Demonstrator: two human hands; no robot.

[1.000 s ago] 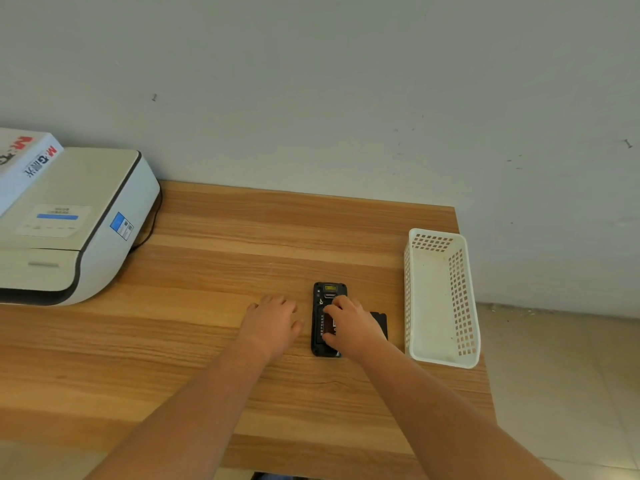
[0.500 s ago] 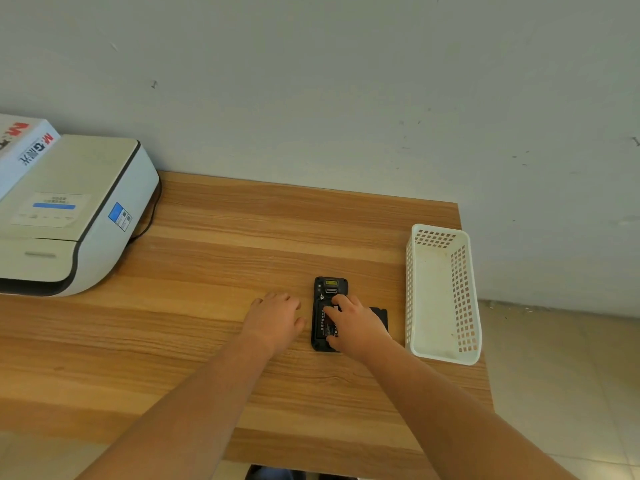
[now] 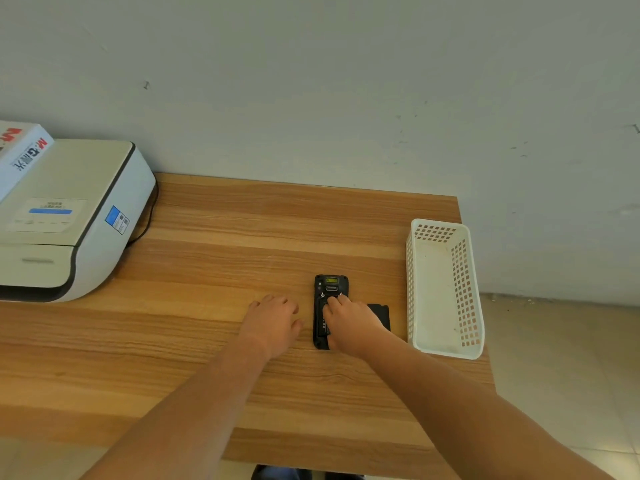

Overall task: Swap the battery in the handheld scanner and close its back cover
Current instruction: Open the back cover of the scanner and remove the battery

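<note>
We find the black handheld scanner (image 3: 330,299) lying face down on the wooden table (image 3: 221,258), near its right side, back open, label visible inside; our right hand (image 3: 351,323) rests on it with fingertips (image 3: 333,301) pressed at the far edge of the bay, holding nothing that we can see; our left hand (image 3: 273,322) lies flat and empty just left of it; a flat black rectangular piece (image 3: 379,315), cover or spare battery, we cannot tell, lies just right; the white perforated plastic basket (image 3: 445,289) stands further right; step judged: seating or freeing the battery; next needs firm fingertip pressure while steadying the body.
</note>
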